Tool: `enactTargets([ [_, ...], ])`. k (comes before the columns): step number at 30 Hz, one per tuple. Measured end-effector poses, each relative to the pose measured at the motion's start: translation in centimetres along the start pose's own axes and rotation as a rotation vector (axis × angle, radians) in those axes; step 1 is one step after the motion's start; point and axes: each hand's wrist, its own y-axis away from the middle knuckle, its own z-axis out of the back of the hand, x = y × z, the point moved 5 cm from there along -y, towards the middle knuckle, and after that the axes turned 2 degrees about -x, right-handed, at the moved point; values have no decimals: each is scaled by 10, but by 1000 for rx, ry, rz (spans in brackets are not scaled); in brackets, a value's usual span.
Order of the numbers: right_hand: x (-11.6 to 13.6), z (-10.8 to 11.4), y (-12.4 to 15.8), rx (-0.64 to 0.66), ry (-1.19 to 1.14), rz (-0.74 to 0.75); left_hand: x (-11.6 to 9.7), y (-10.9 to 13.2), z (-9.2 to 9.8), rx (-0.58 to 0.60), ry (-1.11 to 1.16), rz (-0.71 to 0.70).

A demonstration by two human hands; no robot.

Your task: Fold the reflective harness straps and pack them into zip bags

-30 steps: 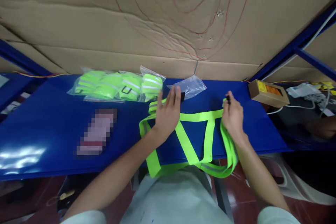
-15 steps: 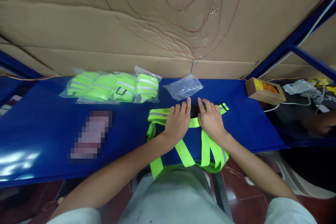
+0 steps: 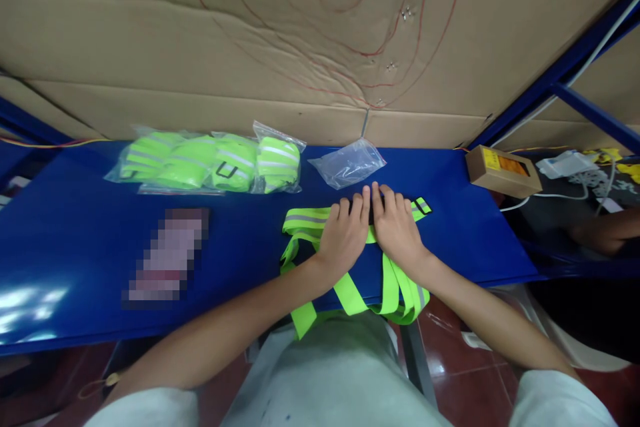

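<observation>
A neon-green reflective vest made of straps (image 3: 350,293) with grey stripes lies at the front of the blue table, some of its straps drooping over the edge. My left hand (image 3: 346,230) is closed on the upper strap near its middle. Beside it, my right hand (image 3: 397,223) grips the same strap, index fingers nearly side by side. Between them a black piece, apparently the buckle, shows only in part under the fingers. Both thumbs are hidden. A black slider (image 3: 421,205) sits on the strap end right of my right hand. Just beyond my fingertips lies a clear plastic bag (image 3: 349,165).
Several bagged green reflective vests (image 3: 187,163) line the back left of the blue table (image 3: 240,247). A pixelated flat object (image 3: 165,253) lies left. At the right stands a cardboard box (image 3: 503,171). Another person's arm (image 3: 607,230) shows at far right. Cardboard (image 3: 200,47) walls the back.
My hands have drawn closer together over the black piece, covering more of it. The strap's right end has shifted slightly left. The view has shifted a little.
</observation>
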Motion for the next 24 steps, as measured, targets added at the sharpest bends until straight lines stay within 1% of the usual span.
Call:
enactTargets([
  [4, 2, 11, -2, -42, -283, 120, 6, -5, 2, 7, 69, 34],
  [6, -3, 18, -2, -18, -386, 169, 9, -5, 4, 18, 130, 41],
  [8, -11, 24, -2, 41, -415, 190, 13, -5, 6, 53, 237, 40],
  [10, -21, 29, -1, 85, -368, 184, 20, -5, 8, 124, 419, 9],
  [13, -32, 35, 2, 87, -314, 208, 43, -2, 14, 261, 764, -72],
  [14, -35, 36, 3, 83, -315, 231, 55, 0, 16, 295, 846, -78],
  [16, -38, 36, 6, 69, -318, 268, 80, 8, 17, 350, 929, -66],
  [18, -40, 34, 10, 60, -312, 280, 103, 20, 12, 331, 942, -4],
  [20, -41, 31, 15, 73, -314, 282, 118, 37, 4, 286, 846, 24],
  [22, -43, 30, 23, 96, -318, 270, 123, 56, -7, 262, 683, -4],
  [24, -47, 28, 33, 173, -345, 250, 122, 72, -16, 243, 558, -45],
])
